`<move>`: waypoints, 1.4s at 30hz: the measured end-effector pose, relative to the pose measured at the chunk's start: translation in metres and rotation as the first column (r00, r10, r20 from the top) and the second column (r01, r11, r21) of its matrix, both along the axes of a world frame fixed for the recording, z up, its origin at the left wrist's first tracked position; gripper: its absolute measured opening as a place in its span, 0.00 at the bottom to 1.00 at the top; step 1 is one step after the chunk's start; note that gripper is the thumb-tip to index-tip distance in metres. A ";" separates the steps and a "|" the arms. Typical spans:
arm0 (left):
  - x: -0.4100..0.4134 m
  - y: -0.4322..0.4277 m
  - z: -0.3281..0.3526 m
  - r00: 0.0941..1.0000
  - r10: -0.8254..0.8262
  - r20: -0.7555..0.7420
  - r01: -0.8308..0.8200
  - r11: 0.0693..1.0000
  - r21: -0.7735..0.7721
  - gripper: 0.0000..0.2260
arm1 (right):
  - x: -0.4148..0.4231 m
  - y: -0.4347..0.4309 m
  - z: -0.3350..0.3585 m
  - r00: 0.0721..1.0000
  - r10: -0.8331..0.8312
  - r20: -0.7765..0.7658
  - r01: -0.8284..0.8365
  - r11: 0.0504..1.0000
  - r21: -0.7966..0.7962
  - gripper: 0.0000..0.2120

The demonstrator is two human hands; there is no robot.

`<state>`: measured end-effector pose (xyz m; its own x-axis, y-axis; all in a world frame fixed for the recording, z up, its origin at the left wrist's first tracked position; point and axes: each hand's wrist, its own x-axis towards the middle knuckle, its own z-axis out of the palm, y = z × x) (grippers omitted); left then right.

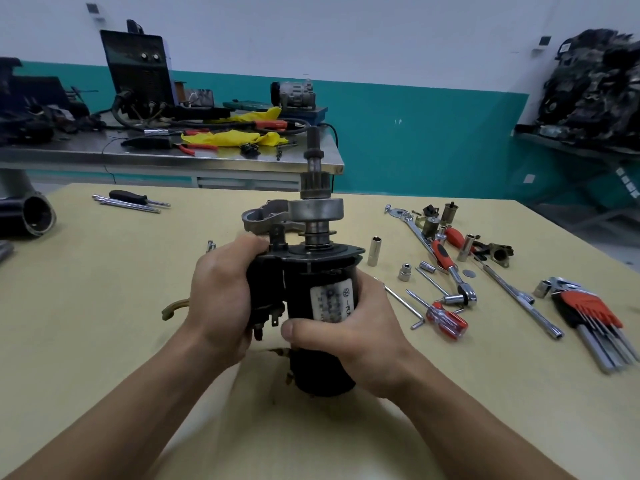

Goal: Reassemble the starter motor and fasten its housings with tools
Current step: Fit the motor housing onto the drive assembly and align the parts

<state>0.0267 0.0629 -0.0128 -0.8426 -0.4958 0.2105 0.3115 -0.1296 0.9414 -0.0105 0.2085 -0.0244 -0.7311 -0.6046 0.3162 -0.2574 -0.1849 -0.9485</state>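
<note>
The starter motor (322,306) is held upright at the table (104,289), both the left hand (221,299) and right hand (363,334) curled around its black body, its geared shaft (313,188) bare, with the grey housing (266,216) lying unfitted behind and the ratchet (450,268) untouched.

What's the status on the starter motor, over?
Left hand grips solenoid side, right hand grips black body. Starter motor upright, pinion shaft up. Aluminium housing on table behind, not fitted. Nothing blocking.
</note>
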 end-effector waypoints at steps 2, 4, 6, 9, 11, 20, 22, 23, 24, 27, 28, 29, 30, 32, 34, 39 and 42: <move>0.002 -0.003 0.001 0.999 -0.032 0.001 0.032 0.999 0.012 0.15 | -0.001 0.000 0.001 0.999 0.042 -0.002 -0.042 0.999 -0.006 0.19; 0.002 -0.002 0.002 1.000 -0.021 0.011 0.020 1.000 0.021 0.15 | -0.001 -0.001 0.000 0.999 0.036 0.015 -0.035 0.999 -0.010 0.19; 0.002 -0.001 0.002 1.000 -0.005 0.013 0.005 1.000 0.004 0.17 | 0.001 -0.002 -0.002 0.999 0.000 0.032 0.000 1.000 -0.004 0.19; 0.003 0.002 0.005 0.999 0.021 -0.030 -0.022 0.999 -0.040 0.28 | 0.005 -0.005 -0.006 0.996 -0.092 0.013 0.092 0.996 0.012 0.20; 0.005 0.004 0.009 0.996 0.051 -0.076 -0.056 0.996 -0.064 0.32 | 0.007 -0.007 -0.008 0.990 -0.136 -0.037 0.136 0.991 0.006 0.21; 0.007 0.007 0.010 0.998 0.049 -0.042 -0.050 0.999 -0.009 0.24 | 0.006 -0.004 -0.003 0.994 -0.093 -0.061 0.090 0.994 -0.062 0.21; 0.006 0.008 0.008 0.996 0.090 -0.003 -0.090 0.995 0.049 0.13 | 0.010 -0.007 -0.006 0.990 -0.130 -0.055 0.126 0.989 -0.072 0.21; 0.006 0.008 0.007 0.994 0.107 0.005 -0.107 0.992 0.072 0.11 | 0.011 -0.010 -0.007 0.988 -0.145 -0.046 0.141 0.987 -0.071 0.21; 0.006 0.008 0.006 0.993 0.115 0.005 -0.115 0.989 0.090 0.12 | 0.013 -0.012 -0.009 0.988 -0.152 -0.036 0.149 0.987 -0.067 0.21; 0.005 0.007 0.004 0.993 0.111 0.031 -0.113 0.988 0.102 0.18 | 0.010 -0.011 -0.008 0.991 -0.129 0.018 0.130 0.991 -0.028 0.21; 0.004 0.006 0.004 0.994 0.099 0.049 -0.104 0.988 0.112 0.18 | 0.006 -0.008 -0.007 0.994 -0.101 0.034 0.102 0.995 -0.002 0.21; 0.003 0.006 0.003 0.993 0.086 0.076 -0.095 0.987 0.127 0.15 | 0.003 -0.004 -0.005 0.997 -0.065 0.046 0.063 0.997 0.034 0.20; 0.001 0.006 0.002 0.992 0.069 0.107 -0.085 0.984 0.155 0.11 | 0.000 -0.002 -0.003 0.998 -0.036 0.056 0.032 0.997 0.072 0.20; -0.001 0.006 -0.003 0.983 0.047 0.179 -0.089 0.968 0.236 0.07 | -0.003 -0.002 -0.003 0.995 -0.051 0.080 0.040 0.990 0.133 0.19; -0.004 0.007 -0.006 0.971 0.057 0.233 -0.124 0.950 0.286 0.05 | 0.001 -0.006 -0.005 0.986 -0.145 0.086 0.127 0.974 0.185 0.20; -0.006 0.007 -0.007 0.987 0.030 0.158 -0.080 0.945 0.317 0.09 | -0.005 -0.005 -0.004 0.985 -0.164 0.060 0.146 0.963 0.227 0.21; -0.005 0.001 0.003 0.997 -0.014 0.072 -0.009 0.947 0.321 0.08 | -0.009 0.009 0.002 0.981 0.098 0.169 -0.122 0.982 0.143 0.12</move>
<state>0.0217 0.0641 -0.0102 -0.8509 -0.5249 -0.0207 0.2435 -0.4292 0.8698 -0.0196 0.2177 -0.0222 -0.6912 -0.7160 0.0985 -0.0856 -0.0542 -0.9949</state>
